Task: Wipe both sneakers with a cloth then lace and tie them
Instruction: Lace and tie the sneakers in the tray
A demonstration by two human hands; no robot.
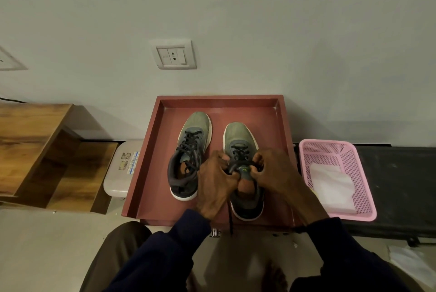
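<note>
Two sneakers stand side by side in a red tray [221, 99], toes toward the far wall.

- Left sneaker [193, 131]: laced, with its laces loose and untied. No hand touches it.
- Right sneaker [238, 133]: laced up to the tongue, with both hands working at its top eyelets.
- Left hand [217, 180]: its fingers [220, 158] are curled tight at the left side of the tongue, pinching the dark lace [230, 218].
- Right hand [276, 173]: its fingers [258, 158] are curled tight at the right side of the tongue. They close on the lace there, though the exact grip is hidden behind the knuckles.
- One lace end hangs straight down from between the hands, past the heel and over the near rim of the tray.

A white cloth [330, 185] lies folded in a pink basket [326, 142] just right of the tray, on a black table [389, 185]. It is apart from both sneakers.
</note>
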